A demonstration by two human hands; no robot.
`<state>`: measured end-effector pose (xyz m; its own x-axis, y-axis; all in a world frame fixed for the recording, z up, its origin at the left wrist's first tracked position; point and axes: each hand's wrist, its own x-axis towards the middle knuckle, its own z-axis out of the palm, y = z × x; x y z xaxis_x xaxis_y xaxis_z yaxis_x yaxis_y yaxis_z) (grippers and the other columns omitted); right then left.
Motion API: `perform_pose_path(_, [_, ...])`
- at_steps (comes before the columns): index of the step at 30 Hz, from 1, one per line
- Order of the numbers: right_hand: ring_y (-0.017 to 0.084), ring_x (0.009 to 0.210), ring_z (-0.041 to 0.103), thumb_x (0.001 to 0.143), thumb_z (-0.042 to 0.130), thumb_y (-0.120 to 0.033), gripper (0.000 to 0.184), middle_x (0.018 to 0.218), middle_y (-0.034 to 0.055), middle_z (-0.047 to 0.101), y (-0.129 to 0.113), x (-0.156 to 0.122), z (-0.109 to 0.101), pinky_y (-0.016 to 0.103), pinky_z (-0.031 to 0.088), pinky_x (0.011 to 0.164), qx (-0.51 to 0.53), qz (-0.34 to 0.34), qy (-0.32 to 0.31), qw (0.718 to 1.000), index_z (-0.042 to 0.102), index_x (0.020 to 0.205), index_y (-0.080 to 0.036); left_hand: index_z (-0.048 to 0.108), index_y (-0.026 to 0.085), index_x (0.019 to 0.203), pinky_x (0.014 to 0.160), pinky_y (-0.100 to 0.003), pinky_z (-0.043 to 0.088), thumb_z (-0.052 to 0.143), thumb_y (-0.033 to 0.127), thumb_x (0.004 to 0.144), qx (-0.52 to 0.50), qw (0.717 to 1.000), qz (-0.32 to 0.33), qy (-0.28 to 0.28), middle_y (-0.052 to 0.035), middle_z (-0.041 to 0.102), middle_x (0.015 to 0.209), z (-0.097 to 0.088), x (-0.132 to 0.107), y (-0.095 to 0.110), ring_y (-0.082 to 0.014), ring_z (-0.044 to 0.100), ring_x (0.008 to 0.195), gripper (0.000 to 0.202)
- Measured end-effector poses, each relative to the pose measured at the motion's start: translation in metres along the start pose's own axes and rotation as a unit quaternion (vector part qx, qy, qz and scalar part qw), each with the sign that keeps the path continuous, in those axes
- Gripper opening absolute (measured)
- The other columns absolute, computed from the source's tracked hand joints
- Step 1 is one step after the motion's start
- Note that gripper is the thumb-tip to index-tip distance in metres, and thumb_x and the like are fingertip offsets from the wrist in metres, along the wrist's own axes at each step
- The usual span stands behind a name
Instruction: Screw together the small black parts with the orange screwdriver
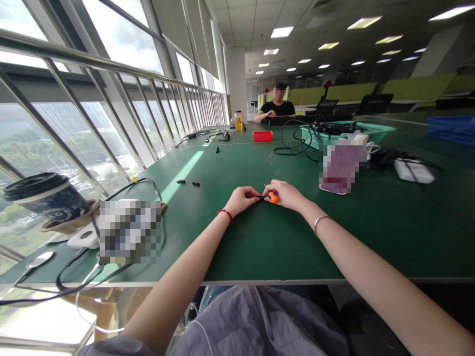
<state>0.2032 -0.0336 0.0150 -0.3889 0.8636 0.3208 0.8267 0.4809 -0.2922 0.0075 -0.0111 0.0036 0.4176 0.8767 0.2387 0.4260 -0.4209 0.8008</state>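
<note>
Near the middle of the green table (230, 247), my two hands meet almost fingertip to fingertip. My left hand (241, 201), with a red cord at the wrist, is closed in a pinch on a small black part (261, 197). Wrapped in the fingers of my right hand (286, 194) is a tool with a rounded orange-and-black handle (273, 197), which looks like a screwdriver. Its working end is too small to make out at the black part. Two small black pieces, one (180, 181) beside the other (196, 183), lie left of my hands.
At left are a dark-lidded cup (48, 198), cables and a blurred-out device (129, 230). Right of my hands lies a phone-like object (339, 168), before a teal basket (378, 129) of cables. A red tray (262, 136) is farther back. A person (277, 106) sits across.
</note>
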Motion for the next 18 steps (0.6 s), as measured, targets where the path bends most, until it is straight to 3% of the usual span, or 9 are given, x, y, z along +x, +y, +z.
perform_pose_path(18, [0.014,0.074,0.054,0.082,0.060,-0.031,0.011,0.086,0.0018,0.058,-0.0075,-0.0006,-0.0008,0.023,0.033,0.057,-0.021,0.019,0.001,1.000,0.068,0.087,-0.025,0.071,0.013,0.078,0.070,-0.025,0.050,0.067,0.020,0.070,-0.008,1.000,0.003,0.004,-0.0047,0.070,0.075,0.0009,-0.0012,-0.0018,-0.0130,0.061,0.070,0.012])
